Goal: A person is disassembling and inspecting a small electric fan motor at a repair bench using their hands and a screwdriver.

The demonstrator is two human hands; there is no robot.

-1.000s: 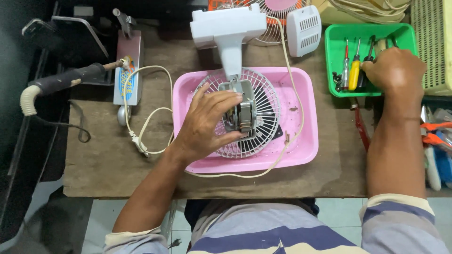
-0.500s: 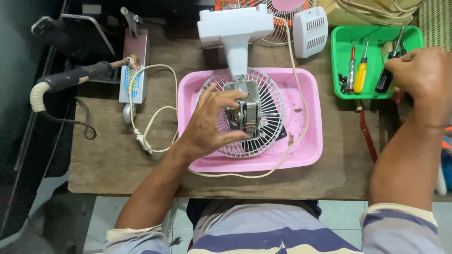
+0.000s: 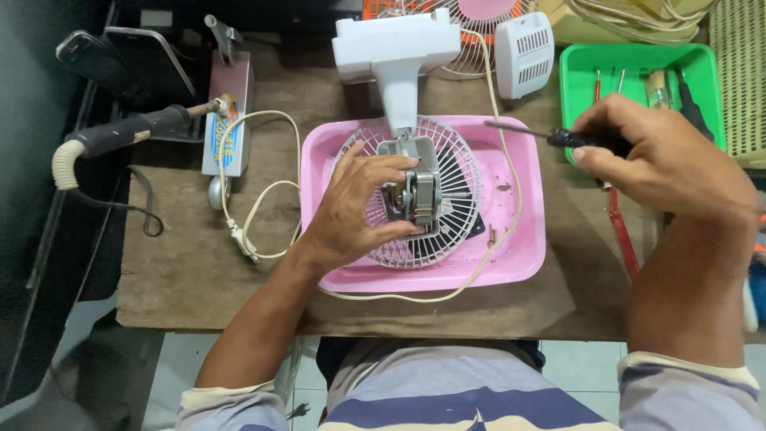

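Left hand (image 3: 351, 219) is clamping the fan motor (image 3: 415, 195) inside the pink tray (image 3: 523, 247). Right hand (image 3: 654, 160) is gripping a screwdriver (image 3: 558, 136), shaft pointing left, above-right of the motor.

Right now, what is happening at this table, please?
A person is working on a small white fan lying in a pink tray. The left hand grips the bare motor on the grille. The right hand holds a black-handled screwdriver beside the green tool tray.
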